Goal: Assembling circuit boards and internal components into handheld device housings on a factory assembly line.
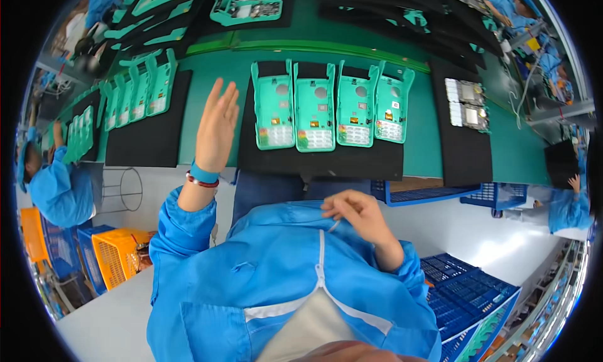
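My left hand [217, 128] is raised at the near edge of the bench, fingers stretched out, nothing in it. It stands between two black mats, beside the leftmost of several teal plastic device housings [269, 104]. These lie in a row on the black mat [320, 162] in front of me, each with a pale keypad at its near end and two prongs at its far end. My right hand [359, 215] hovers in front of my jacket with fingers loosely curled together. Nothing shows in it, and a short white strip [335, 226] on the jacket lies just below its fingertips.
More teal housings [160, 86] lie on a mat to the left. Metal-and-white circuit modules [466, 104] sit on a right-hand mat. Blue crates [433, 195] are under the bench, with another blue crate [465, 286] and an orange crate [119, 255] beside me. A co-worker [59, 186] is at left.
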### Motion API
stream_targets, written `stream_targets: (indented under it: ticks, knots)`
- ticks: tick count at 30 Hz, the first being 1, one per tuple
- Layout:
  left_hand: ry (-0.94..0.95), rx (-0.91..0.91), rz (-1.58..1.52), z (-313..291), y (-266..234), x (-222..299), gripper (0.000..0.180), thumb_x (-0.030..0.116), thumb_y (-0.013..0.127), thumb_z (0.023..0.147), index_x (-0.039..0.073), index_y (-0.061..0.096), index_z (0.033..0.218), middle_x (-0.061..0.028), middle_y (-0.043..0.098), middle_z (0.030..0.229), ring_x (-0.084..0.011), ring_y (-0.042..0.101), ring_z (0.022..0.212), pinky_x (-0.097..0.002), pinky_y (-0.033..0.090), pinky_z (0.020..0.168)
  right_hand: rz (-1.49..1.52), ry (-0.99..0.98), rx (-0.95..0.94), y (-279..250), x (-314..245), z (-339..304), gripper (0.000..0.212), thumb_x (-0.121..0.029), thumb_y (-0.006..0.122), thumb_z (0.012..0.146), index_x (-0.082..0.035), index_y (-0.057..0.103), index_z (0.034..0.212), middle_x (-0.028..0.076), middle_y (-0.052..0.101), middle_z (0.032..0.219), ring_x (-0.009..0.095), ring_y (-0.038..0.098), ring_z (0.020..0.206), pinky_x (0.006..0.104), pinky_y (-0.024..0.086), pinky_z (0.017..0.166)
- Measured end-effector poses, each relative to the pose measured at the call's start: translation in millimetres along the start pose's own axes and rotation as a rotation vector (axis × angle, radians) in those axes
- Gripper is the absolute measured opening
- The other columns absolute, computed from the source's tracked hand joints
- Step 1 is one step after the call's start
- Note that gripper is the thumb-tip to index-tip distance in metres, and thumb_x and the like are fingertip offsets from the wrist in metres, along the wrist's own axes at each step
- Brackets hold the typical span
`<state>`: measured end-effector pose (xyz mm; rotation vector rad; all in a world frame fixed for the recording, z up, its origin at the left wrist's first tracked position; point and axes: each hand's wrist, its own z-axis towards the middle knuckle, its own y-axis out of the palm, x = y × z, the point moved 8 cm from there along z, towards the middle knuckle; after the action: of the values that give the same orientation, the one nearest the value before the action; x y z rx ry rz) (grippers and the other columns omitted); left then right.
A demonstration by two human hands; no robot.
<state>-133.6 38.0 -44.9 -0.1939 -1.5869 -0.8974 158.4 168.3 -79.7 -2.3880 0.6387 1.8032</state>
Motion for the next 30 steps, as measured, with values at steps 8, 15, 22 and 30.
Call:
stream_targets:
  ticks: [8, 15, 22, 30]
  knots:
    - [0.244, 0.035, 1.131, -15.3, -2.0, -15.9, 0.05, 0.028, 0.052, 0.103, 0.002, 0.047, 0.146, -0.0211, 0.044, 0.152, -0.0339, 0.038, 0.144, -0.0446, 0.031, 0.115, -0.699, -0.585, 0.868, -116.8, -100.5, 26.8, 0.047, -0.026, 0.059, 0.102, 0.006, 0.052, 0.136, 0.024, 0.061, 0.129, 0.031, 0.057, 0.122, 0.0379, 0.043, 0.104]
    - [0.274, 0.026, 1.125, -32.1, 7.0, -7.4, 0.051, 0.026, 0.066, 0.095, 0.008, 0.054, 0.141, -0.0224, 0.045, 0.144, -0.0376, 0.044, 0.133, -0.0437, 0.035, 0.112, -0.717, -0.457, 0.656, -105.7, -79.0, 47.1, 0.049, -0.02, 0.069, 0.095, 0.008, 0.056, 0.133, 0.023, 0.059, 0.134, 0.028, 0.054, 0.129, 0.0383, 0.037, 0.11]
    - [0.285, -0.029, 1.17, -38.5, 12.5, 2.1, 0.056, 0.02, 0.067, 0.094, 0.006, 0.05, 0.145, -0.0204, 0.044, 0.143, -0.035, 0.045, 0.129, -0.042, 0.037, 0.109, -0.015, -0.542, 1.07, -268.3, -87.9, -6.2, 0.029, -0.018, 0.067, 0.097, 0.005, 0.056, 0.109, 0.011, 0.064, 0.082, 0.009, 0.049, 0.051, 0.0205, 0.041, 0.048]
    - [0.327, -0.002, 1.249, -36.7, 12.1, -1.8, 0.055, 0.02, 0.067, 0.094, 0.007, 0.05, 0.145, -0.0211, 0.045, 0.143, -0.0364, 0.047, 0.129, -0.0438, 0.039, 0.107, 0.753, -0.252, 0.746, -379.5, -68.5, 22.5, 0.021, -0.024, 0.062, 0.101, -0.005, 0.055, 0.103, 0.004, 0.052, 0.071, 0.009, 0.039, 0.052, 0.0215, 0.037, 0.046]
